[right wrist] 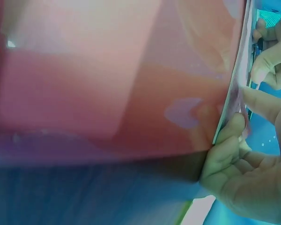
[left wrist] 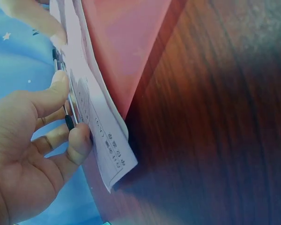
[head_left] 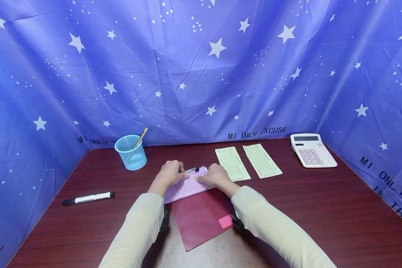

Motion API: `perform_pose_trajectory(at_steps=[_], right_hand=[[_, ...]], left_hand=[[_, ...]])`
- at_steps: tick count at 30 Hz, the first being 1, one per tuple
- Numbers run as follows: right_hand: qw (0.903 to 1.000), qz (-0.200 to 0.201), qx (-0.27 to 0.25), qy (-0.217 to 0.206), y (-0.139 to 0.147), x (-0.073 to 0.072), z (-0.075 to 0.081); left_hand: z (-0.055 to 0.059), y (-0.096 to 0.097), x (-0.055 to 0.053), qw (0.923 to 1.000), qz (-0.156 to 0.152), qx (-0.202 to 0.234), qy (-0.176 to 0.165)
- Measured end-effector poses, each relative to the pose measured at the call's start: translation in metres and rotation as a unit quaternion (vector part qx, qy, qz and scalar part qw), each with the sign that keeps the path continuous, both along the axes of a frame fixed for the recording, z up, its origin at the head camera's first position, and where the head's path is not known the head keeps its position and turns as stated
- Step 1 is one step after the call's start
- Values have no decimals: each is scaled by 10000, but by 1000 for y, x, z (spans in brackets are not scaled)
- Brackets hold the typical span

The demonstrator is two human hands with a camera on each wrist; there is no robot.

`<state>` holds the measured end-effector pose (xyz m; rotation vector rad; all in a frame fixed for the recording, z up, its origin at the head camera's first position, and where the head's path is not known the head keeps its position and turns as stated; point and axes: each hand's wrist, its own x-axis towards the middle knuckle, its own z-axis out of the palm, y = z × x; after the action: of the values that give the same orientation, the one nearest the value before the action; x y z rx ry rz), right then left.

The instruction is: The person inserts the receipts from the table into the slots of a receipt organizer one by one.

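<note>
Clip (head_left: 196, 169) is lying crosswise between us: our nearer left hand (head_left: 171, 172) is apparently pinching it, our right hand (head_left: 218, 175) gripping pink papers (head_left: 187, 188).

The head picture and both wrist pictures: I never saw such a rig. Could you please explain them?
No machine here: a person works bare-handed. The wide picture is taken from the head, the close ones from each wrist. On the reddish-brown wooden table are two pale green printed sheets, a black-and-white marker, a white calculator and a blue mesh cup. The left hand and right hand grip pink printed papers on a glossy dark red folder, near a metal clip.
</note>
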<state>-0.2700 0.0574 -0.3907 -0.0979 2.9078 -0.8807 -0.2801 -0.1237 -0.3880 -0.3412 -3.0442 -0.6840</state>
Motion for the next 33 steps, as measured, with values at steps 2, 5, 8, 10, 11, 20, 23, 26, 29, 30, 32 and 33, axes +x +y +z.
perform_pose_trajectory(at_steps=[2,5,8,10,11,20,23,26,29,30,32,33], right_hand=[[10000,67,-10,56,2,0,0],[9998,137,105,105,3,0,0],[9993,117,324,136,1,-1,1],[9987,54,469,183,0,-1,2],[9983,35,541,226,-1,-1,2],[9957,-48,866,310,-5,-1,1],[9963,-131,816,249,-6,-1,0],[9966,-159,776,211,-7,-1,0],[9969,-161,748,164,-6,-1,1],[9972,-149,721,160,-5,-1,1],[9977,-117,642,156,-4,-2,1],[9980,-90,607,156,-3,-2,1]], left_hand=[[0,0,0,10000,15,19,-21],[0,1,-1,10000,41,29,-85],[1,2,-2,9999,52,37,-115],[1,2,-2,9999,61,38,-126],[1,2,-2,9999,65,39,-129],[3,4,1,9998,144,-10,-108],[4,5,1,9997,208,-35,-141],[5,6,1,9994,281,-53,-196],[6,8,3,9990,361,-44,-267],[6,8,3,9988,386,-16,-307],[5,8,4,9985,404,0,-364],[5,8,4,9984,401,-4,-387]])
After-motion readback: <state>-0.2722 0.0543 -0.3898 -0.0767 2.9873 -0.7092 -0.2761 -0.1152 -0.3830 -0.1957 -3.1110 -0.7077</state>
